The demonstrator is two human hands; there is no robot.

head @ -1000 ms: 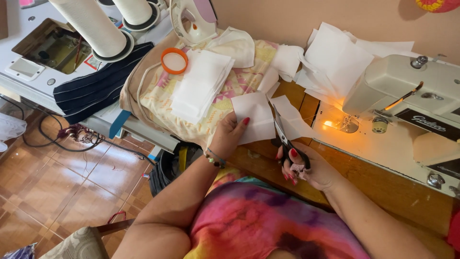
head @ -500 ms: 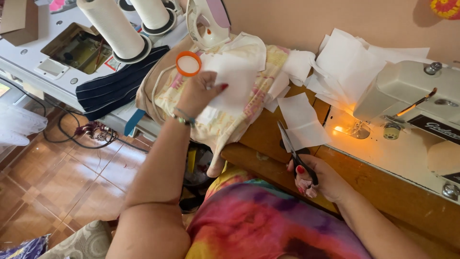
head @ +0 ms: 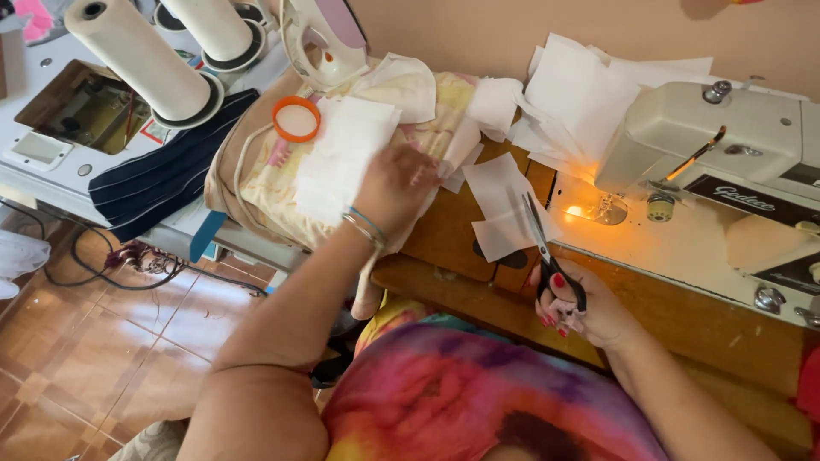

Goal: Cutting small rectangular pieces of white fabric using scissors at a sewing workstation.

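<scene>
1. White fabric pieces lie stacked on the padded cloth at the far left of the desk, beside an orange lid.
2. Left hand rests flat and open on the stack's right edge.
3. Right hand grips scissors, blades shut and pointing away over a loose white square.
4. Risk: the loose square could slide under the sewing machine, or the blades could snag it, since nothing pins it.

Soft, even daylight is filling the scene, while the sewing machine's small lamp is casting a warm orange glow, slightly blown out, onto the wooden desk beneath. The left hand is smearing with motion blur, and straight edges are bowing slightly toward the frame's corners.
</scene>
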